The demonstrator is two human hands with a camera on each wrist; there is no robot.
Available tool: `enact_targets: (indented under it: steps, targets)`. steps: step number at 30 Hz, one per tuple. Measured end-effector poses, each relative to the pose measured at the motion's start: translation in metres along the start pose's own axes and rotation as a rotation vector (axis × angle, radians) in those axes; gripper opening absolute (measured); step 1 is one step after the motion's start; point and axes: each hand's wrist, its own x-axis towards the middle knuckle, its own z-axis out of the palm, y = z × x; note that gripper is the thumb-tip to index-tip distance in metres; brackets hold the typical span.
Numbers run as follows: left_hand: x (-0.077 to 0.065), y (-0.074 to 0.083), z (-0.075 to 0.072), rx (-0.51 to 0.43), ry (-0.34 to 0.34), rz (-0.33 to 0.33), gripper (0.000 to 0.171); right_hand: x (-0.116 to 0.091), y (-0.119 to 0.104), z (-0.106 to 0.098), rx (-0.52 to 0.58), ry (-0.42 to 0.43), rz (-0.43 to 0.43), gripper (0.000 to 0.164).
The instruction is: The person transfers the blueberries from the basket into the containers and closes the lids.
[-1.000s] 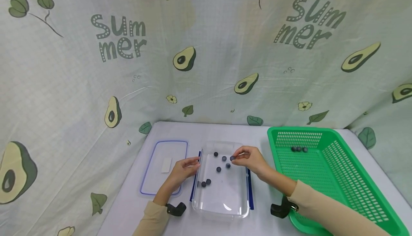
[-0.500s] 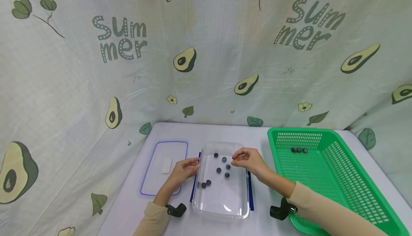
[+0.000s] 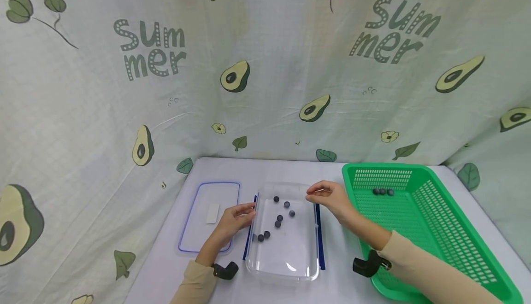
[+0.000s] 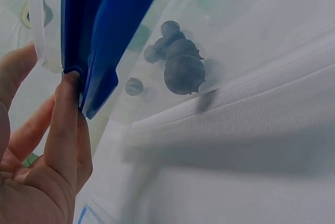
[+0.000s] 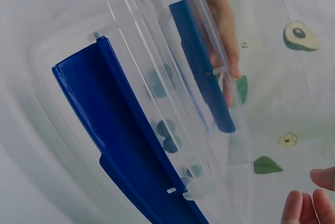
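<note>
Work Area: Layout and Grip Status

A cloth backdrop [image 3: 269, 143] with avocado prints stands behind a white-covered table [image 3: 298, 170]. On the table, at right, sits a green basket [image 3: 398, 219] with slotted walls. A clear container [image 3: 286, 255] is positioned to its left, open at the top. A blue-edged lid [image 3: 194, 225] lies flat beside the container's left side.

Right hand [image 3: 333, 199]: located at the container's right edge, toward the far end. Thumb and fingers are slightly apart, with nothing between them.

Left hand [image 3: 234, 221]: located at the left edge. Fingers are extended and spread; one fingertip touches the blue latch [image 4: 99, 41].

Blueberries [image 3: 292, 213]: seven rest on the container floor, as two close pairs and three singles. Three further berries [image 3: 383, 191] form a row in the basket's far left part.
</note>
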Motion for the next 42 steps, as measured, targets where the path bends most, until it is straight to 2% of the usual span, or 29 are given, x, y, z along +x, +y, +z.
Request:
enact_targets:
  steps: [7,15,20,24,27,31,36,42]
  targets:
    - [-0.001,0.0,0.001,-0.016,0.004,-0.003,0.047,0.0,-0.005,-0.023,0.036,0.061,0.0,0.031]
    - [-0.002,0.006,0.001,-0.012,0.003,-0.004,0.046,0.001,-0.006,-0.061,0.04,0.151,-0.01,0.037]
    - [0.002,0.0,-0.001,-0.009,0.015,-0.005,0.047,0.003,0.004,-0.089,0.053,0.199,-0.016,0.034]
    - [0.001,0.0,-0.001,-0.012,0.018,-0.005,0.047,0.005,0.02,-0.108,0.083,0.259,0.009,0.023]
    - [-0.001,-0.001,-0.001,-0.009,0.01,-0.006,0.048,0.006,0.033,-0.12,0.046,0.329,0.035,0.019]
    - [-0.001,-0.002,0.0,-0.006,0.003,-0.01,0.049,0.009,0.047,-0.132,-0.022,0.419,0.078,0.022]
    - [0.001,-0.003,-0.001,-0.002,0.001,-0.008,0.049,0.012,0.061,-0.142,-0.078,0.521,0.087,0.023]
    - [0.002,-0.003,-0.001,0.011,0.002,-0.009,0.047,0.013,0.075,-0.149,-0.284,0.589,0.134,0.032]
